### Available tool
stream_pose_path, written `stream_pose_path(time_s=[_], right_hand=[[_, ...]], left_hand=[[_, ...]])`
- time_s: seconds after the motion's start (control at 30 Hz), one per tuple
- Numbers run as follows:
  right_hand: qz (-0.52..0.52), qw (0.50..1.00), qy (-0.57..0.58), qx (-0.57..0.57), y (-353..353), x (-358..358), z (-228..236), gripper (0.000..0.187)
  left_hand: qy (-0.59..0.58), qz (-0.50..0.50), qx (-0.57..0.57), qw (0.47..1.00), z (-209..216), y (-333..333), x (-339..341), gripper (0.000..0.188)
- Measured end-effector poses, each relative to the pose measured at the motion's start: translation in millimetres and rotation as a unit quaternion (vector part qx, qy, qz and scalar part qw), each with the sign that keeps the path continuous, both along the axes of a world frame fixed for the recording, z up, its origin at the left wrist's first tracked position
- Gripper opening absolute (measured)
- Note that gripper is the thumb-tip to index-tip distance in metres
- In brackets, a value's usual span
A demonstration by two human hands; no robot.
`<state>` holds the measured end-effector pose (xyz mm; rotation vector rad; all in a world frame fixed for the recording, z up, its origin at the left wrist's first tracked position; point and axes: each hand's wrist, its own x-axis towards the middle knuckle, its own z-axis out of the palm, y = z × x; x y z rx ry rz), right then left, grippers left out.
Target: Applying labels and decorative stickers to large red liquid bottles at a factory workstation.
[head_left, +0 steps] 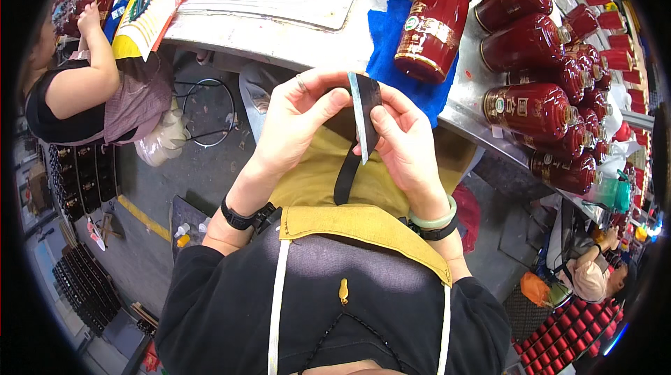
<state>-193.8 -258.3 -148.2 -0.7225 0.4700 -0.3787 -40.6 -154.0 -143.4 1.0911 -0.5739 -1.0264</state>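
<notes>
1. Landmark: the blue cloth [381, 34], spread over the edge of the metal worktable [272, 41].
2. In hand: a thin, flat black strip [368, 99] with a pale blue edge, tilted, on the near side of the cloth. We cannot tell its material.
3. Left hand [305, 118]: thumb and fingers pinch at the strip's upper left edge; ring on one finger.
4. Right hand [402, 134]: grasping the strip, thumb flat on its dark face, fingers curled behind.
5. We note a dark band [345, 178] hanging below the hands, nearer us than the cloth, over the mustard apron [302, 174]; whether it joins the strip, we cannot tell.
6. On the cloth lies a dark-red glass bottle [435, 25] with gold markings.
7. Right of the cloth: we see many similar red bottles [524, 43], lying close together.
8. Left of the cloth: a steel basin [338, 20]; farther left, a seated co-worker [70, 99].
</notes>
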Motion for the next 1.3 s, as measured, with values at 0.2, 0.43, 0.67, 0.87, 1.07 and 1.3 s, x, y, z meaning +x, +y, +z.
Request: stream_pose_path(time_s=[0.2,0.43,0.67,0.87,1.07,1.3], right_hand=[[-0.036,0.997,0.033,-0.054,0,-4,-3,0.042],[-0.056,0.996,0.028,-0.068,-1,-14,5,0.047],[-0.092,0.991,0.045,-0.082,-15,-42,12,0.047],[-0.136,0.988,0.024,-0.076,-38,-93,9,0.044],[-0.203,0.979,-0.011,0.021,-40,-151,10,0.040],[-0.206,0.920,-0.273,0.192,-52,-172,13,0.032]], left_hand=[[0.004,-0.019,-0.056,0.998,-2,-3,-4,0.035],[0.040,-0.057,0.015,0.997,3,-22,-1,0.019],[-0.114,-0.091,0.009,0.989,29,-64,9,0.039],[-0.193,-0.194,-0.018,0.962,51,-112,-16,0.035],[-0.347,-0.246,-0.038,0.904,34,-164,-81,0.063],[-0.392,-0.174,-0.081,0.899,-2,-214,-151,0.092]])
